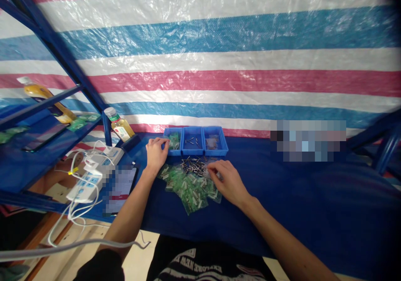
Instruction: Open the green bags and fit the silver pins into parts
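Three joined blue bins stand at the back of the blue table. Small green packets lie in the left bin (170, 151), a few metal pins in the middle bin (193, 151), clear bags in the right bin (221, 151). My left hand (156, 152) is at the left bin's outer edge, fingers curled together; what they hold, if anything, is hidden. In front of the bins lie a heap of metal pins (193, 166) and a pile of green packets (191, 189). At the right of the heap my right hand (228, 178) pinches something too small to make out, close to clear plastic.
A phone (122, 189) and white power strips (86, 185) with cables lie to the left. A bottle (120, 126) stands behind them by the blue frame (90, 93). A blurred patch (310, 141) is at the back right. Striped sheeting (219, 80) hangs behind.
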`<state>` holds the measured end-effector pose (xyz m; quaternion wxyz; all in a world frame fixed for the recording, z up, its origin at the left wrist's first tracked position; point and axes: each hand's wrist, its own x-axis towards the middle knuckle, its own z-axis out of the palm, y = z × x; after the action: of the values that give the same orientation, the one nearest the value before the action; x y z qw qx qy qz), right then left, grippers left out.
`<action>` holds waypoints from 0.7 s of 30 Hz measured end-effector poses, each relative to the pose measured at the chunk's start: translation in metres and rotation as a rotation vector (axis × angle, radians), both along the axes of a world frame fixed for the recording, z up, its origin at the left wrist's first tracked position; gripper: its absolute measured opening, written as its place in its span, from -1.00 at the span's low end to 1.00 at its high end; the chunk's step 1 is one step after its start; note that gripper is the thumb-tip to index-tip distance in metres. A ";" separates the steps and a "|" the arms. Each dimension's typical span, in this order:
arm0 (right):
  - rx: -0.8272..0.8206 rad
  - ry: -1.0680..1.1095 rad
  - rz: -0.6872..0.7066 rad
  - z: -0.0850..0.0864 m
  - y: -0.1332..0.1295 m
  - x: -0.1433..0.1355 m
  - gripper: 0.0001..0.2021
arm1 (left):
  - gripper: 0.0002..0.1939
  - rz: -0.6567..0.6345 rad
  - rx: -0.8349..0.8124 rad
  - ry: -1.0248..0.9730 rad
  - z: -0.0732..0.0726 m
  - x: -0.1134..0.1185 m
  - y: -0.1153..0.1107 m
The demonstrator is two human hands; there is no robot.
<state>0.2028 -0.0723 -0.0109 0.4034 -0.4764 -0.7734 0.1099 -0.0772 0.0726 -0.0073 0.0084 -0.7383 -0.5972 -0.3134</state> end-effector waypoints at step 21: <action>-0.029 -0.102 0.041 -0.006 0.003 -0.003 -0.86 | -0.79 -0.915 -0.221 0.296 0.015 0.053 -0.049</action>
<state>0.1994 -0.0690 -0.0165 0.3544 -0.4712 -0.8008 0.1047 -0.0244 0.0233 0.0075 -0.1236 -0.9579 -0.2338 -0.1115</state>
